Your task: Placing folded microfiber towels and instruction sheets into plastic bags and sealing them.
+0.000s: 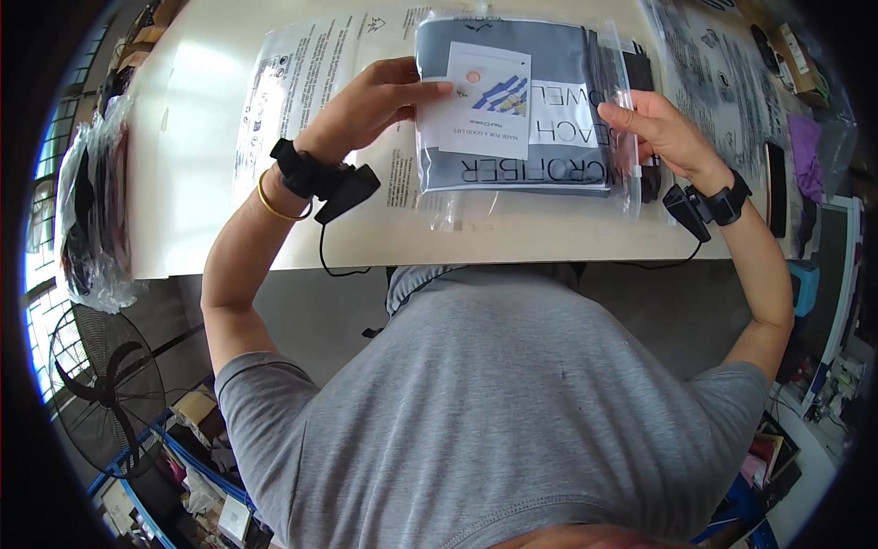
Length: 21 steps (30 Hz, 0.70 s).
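clear plastic bag (625, 189), black print, loose film along right side | folded grey cloth (560, 50) inside, flat | white card (485, 110), blue-yellow picture, over cloth's left half, slightly askew, inside or on top unclear | far, just right of middle

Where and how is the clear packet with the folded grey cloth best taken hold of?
Probably by its two side edges, one hand coming from each side. The packet is flat and wide, so pinching opposite edges should support it evenly. The left hand and right hand hold it this way, thumbs on top.
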{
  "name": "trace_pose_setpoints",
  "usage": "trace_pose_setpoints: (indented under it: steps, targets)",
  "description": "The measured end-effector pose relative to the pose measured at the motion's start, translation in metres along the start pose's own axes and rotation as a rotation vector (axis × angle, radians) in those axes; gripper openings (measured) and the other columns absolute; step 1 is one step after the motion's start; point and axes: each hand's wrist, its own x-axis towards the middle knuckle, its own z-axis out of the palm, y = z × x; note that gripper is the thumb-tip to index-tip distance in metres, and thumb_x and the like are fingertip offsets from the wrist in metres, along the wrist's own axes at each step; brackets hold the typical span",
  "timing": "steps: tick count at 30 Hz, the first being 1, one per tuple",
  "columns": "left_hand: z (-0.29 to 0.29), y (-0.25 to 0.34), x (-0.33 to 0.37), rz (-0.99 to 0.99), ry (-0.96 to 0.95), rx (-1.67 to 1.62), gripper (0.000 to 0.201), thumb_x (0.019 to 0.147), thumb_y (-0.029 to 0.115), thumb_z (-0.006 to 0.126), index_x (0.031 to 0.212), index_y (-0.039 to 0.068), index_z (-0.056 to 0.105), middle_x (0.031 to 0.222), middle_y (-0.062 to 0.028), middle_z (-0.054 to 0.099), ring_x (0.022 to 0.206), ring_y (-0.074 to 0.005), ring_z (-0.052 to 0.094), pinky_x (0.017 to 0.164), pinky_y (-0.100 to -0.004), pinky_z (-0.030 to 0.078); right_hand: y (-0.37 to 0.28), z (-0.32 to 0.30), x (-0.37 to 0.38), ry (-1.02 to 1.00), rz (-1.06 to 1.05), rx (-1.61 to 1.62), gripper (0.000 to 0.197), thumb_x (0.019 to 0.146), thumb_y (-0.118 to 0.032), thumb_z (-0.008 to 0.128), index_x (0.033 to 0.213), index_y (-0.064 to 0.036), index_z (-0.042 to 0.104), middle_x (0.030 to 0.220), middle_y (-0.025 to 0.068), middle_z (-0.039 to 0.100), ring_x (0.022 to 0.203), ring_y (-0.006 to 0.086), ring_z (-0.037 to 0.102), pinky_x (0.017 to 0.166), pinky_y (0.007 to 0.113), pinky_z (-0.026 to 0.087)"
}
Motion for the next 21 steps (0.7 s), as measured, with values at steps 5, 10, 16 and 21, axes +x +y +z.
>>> trace_pose_setpoints:
  steps: [5,10,16,21]
  targets:
    - [0.032,0.003,-0.008,0.252,-0.069,-0.523,0.061,0.086,0.003,0.065,0.138,0.008,0.034,0.125,-0.0169,0.056,0.113,-0.0281,0.059,0.094,-0.0413,0.052,0.007,0.011,-0.002,0.075,-0.041,0.158,0.034,0.093,-0.034,0.06,0.107,-0.0031,0.057,0.092,0.0024,0.064,0.07,0.0093,0.065,0.055,0.024,0.054]
    - [0.04,0.002,-0.005,0.348,0.0,-0.457,0.063,0.083,-0.006,0.064,0.136,0.011,0.037,0.127,-0.0164,0.055,0.114,-0.0271,0.058,0.094,-0.0405,0.052,0.006,0.026,-0.007,0.137,-0.117,0.47,0.033,0.093,-0.03,0.061,0.11,-0.0022,0.06,0.094,0.0017,0.066,0.079,0.0083,0.064,0.065,0.025,0.055]
    - [0.044,0.006,-0.001,0.492,0.131,-0.168,0.063,0.083,0.001,0.067,0.138,0.012,0.04,0.129,-0.0144,0.055,0.115,-0.027,0.056,0.092,-0.0389,0.053,0.008,0.016,-0.003,0.045,-0.051,0.347,0.032,0.093,-0.027,0.061,0.112,-0.001,0.061,0.097,0.001,0.066,0.087,0.0078,0.064,0.071,0.026,0.054]
    - [0.066,0.014,-0.002,0.906,0.478,1.046,0.054,0.073,0.007,0.074,0.123,0.006,0.052,0.109,-0.0138,0.059,0.103,-0.0305,0.056,0.09,-0.0397,0.048,0.016,0.015,0.003,0.036,-0.124,0.334,0.03,0.094,-0.026,0.06,0.111,-0.0012,0.061,0.096,0.0004,0.066,0.087,0.0064,0.064,0.071,0.024,0.053]
